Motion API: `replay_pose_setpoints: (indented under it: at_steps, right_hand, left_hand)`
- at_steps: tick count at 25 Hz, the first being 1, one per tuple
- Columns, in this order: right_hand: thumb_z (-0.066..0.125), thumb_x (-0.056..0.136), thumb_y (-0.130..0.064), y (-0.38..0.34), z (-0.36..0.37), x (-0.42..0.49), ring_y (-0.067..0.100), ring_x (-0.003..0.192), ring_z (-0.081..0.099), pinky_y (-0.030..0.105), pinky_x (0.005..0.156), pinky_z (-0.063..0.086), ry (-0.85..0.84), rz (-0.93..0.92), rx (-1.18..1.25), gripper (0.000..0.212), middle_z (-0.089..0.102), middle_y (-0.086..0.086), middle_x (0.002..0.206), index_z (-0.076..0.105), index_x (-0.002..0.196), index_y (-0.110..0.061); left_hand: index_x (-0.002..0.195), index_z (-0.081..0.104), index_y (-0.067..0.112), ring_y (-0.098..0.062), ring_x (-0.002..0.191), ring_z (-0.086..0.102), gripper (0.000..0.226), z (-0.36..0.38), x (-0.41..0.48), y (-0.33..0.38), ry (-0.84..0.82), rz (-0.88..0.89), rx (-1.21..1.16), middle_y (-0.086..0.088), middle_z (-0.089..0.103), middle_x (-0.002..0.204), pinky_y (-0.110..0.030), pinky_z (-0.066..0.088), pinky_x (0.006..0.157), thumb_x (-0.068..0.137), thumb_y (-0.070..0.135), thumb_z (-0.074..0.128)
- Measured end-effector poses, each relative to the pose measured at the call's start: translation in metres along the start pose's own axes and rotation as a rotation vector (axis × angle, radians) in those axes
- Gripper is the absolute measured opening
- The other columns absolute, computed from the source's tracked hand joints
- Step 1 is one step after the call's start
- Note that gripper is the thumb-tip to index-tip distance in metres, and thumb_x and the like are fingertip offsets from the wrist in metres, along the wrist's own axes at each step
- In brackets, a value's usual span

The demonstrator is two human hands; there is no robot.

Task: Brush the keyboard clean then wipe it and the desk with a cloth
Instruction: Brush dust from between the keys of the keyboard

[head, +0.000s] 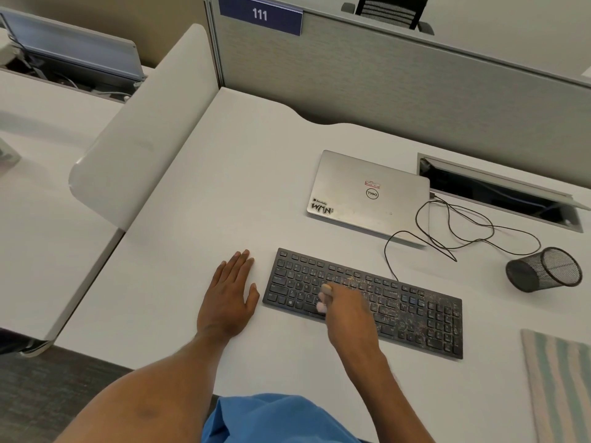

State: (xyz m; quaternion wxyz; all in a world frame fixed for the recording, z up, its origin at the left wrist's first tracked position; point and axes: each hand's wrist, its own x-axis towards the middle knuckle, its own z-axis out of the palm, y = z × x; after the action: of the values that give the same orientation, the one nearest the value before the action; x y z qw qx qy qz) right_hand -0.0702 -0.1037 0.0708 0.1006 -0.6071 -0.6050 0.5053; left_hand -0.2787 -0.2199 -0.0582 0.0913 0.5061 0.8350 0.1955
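One person sits at the white desk [224, 187] with two bare hands out in front. The left hand [228, 295] lies flat on the desk, palm down and fingers straight and together, just left of the keyboard and not touching it. The right hand [347, 308] is over the left-middle part of the keyboard and blurred. Its fingers look bent toward the keys, but I cannot tell whether they grip anything.

There is one keyboard [415, 311], black and full-size, lying near the front edge of the desk and slightly askew, its right end nearer than its left. Pale crumbs and dust speckle its middle and right half, thickest round the number pad.

One cloth [559, 378], striped in pale green and cream, lies flat at the near right and is cut off by the frame edge. It is apart from the keyboard.

Beyond the keyboard lies one closed silver laptop [367, 199] with stickers on its lid. Loops of thin black cable [463, 231] sprawl to its right, and I cannot count the strands. One black mesh cup [540, 270] lies tipped on its side at the far right, mouth facing right. One open cable hatch [499, 193] is set in the desk behind the loops.

A grey partition [383, 84] backs the desk, carrying one blue sign [260, 16] marked 111
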Motion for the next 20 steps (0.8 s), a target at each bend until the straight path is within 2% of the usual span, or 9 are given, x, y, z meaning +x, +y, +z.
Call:
replay_pose_setpoints:
  at_steps: [2,4,6,9,11,13,15,18,20]
  right_hand:
    - [0.043,0.106,-0.026,-0.001,-0.008,0.003,0.011,0.087,0.07,0.037,0.082,0.059,0.04,-0.083,-0.238,0.025,0.072,-0.006,0.096,0.057,0.085,-0.028]
    - [0.037,0.109,-0.033,-0.006,-0.007,0.005,0.014,0.075,0.07,0.036,0.064,0.056,0.149,-0.228,-0.431,0.034,0.07,-0.002,0.08,0.049,0.079,-0.023]
    - [0.035,0.109,-0.035,-0.011,-0.001,0.006,0.014,0.067,0.068,0.036,0.055,0.051,0.169,-0.234,-0.393,0.037,0.066,-0.002,0.069,0.05,0.08,-0.019]
    - [0.034,0.109,-0.035,-0.006,0.004,0.006,0.014,0.07,0.07,0.04,0.06,0.057,0.13,-0.222,-0.453,0.038,0.068,-0.001,0.071,0.057,0.085,-0.014]
    - [0.037,0.109,-0.031,-0.004,0.0,0.008,0.015,0.06,0.065,0.039,0.056,0.055,0.095,-0.201,-0.45,0.04,0.064,0.0,0.065,0.051,0.075,-0.016]
    - [0.037,0.109,-0.03,-0.01,-0.005,0.004,0.009,0.05,0.051,0.025,0.046,0.04,0.144,-0.204,-0.403,0.043,0.057,-0.002,0.06,0.047,0.07,-0.018]
    - [0.036,0.11,-0.03,-0.012,-0.004,0.003,0.006,0.051,0.043,0.021,0.047,0.029,0.197,-0.236,-0.38,0.04,0.057,-0.003,0.065,0.049,0.074,-0.016]
    - [0.034,0.109,-0.033,-0.002,0.003,0.006,0.008,0.061,0.058,0.03,0.053,0.046,0.182,-0.22,-0.363,0.042,0.066,-0.004,0.073,0.059,0.082,-0.013]
    - [0.034,0.109,-0.032,0.001,0.0,0.005,0.008,0.062,0.065,0.033,0.054,0.053,0.127,-0.172,-0.387,0.044,0.067,-0.004,0.07,0.059,0.078,-0.014]
  left_hand:
    - [0.163,0.038,0.016,-0.008,0.161,0.017,0.063,0.0,0.0,0.0,0.004,0.003,0.002,0.003,0.028,0.173,-0.035,0.01,0.132,0.103,0.037,0.037]
    - [0.162,0.039,0.015,-0.009,0.161,0.018,0.063,0.001,0.0,0.0,0.012,0.01,-0.003,0.003,0.029,0.172,-0.036,0.012,0.132,0.103,0.036,0.037]
    - [0.162,0.039,0.015,-0.009,0.161,0.018,0.063,0.001,0.0,0.0,0.014,0.01,-0.006,0.002,0.029,0.172,-0.037,0.013,0.132,0.103,0.036,0.037]
    - [0.162,0.038,0.015,-0.008,0.161,0.017,0.063,0.001,0.0,0.0,0.01,0.012,-0.003,0.003,0.028,0.173,-0.037,0.013,0.132,0.103,0.037,0.036]
    - [0.162,0.039,0.015,-0.008,0.161,0.017,0.063,0.001,0.0,-0.001,0.016,0.012,-0.003,0.003,0.029,0.173,-0.037,0.012,0.132,0.103,0.037,0.036]
    - [0.162,0.039,0.015,-0.008,0.161,0.017,0.063,0.001,0.0,-0.001,0.016,0.014,-0.005,0.003,0.029,0.172,-0.035,0.011,0.132,0.103,0.037,0.036]
    - [0.162,0.039,0.015,-0.008,0.161,0.017,0.063,0.002,0.0,-0.001,0.014,0.012,-0.002,0.003,0.029,0.172,-0.035,0.011,0.132,0.103,0.037,0.036]
    - [0.162,0.038,0.015,-0.008,0.161,0.017,0.063,0.002,0.0,-0.002,0.014,0.015,-0.003,0.003,0.028,0.173,-0.036,0.012,0.132,0.103,0.037,0.036]
    - [0.162,0.039,0.015,-0.008,0.161,0.018,0.063,0.002,0.0,-0.002,0.014,0.013,-0.004,0.003,0.029,0.173,-0.037,0.013,0.132,0.103,0.037,0.036]
